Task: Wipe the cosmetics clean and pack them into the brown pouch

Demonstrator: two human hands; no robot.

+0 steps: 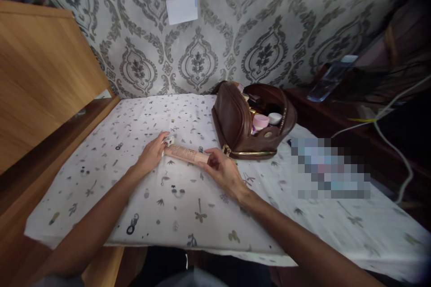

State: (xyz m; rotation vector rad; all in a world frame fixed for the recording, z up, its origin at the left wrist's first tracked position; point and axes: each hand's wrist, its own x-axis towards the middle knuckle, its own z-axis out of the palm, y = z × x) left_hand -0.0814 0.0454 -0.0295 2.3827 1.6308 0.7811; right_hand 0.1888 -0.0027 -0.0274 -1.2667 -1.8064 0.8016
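Note:
A peach-coloured cosmetic tube (183, 153) with faint lettering lies lengthwise between my two hands, low over the patterned white cloth. My left hand (152, 154) has its fingers closed on the tube's left end, where a small white piece (170, 140) shows that I cannot make out. At the other end, my right hand (225, 169) pinches the plain, smooth part of the tube between thumb and fingers. Just beyond my right hand stands a brown cosmetic bag (232, 114), unzipped. Inside it are a pink-lidded jar (260, 122), a white-lidded jar (275, 118) and other items partly hidden.
The printed cloth (161, 219) covers the tabletop. A wooden cabinet (50, 63) borders the left side, and a patterned wall rises behind. On the right are a blurred-out flat object (330, 170), a clear bottle (332, 80) and a pale cable (400, 157).

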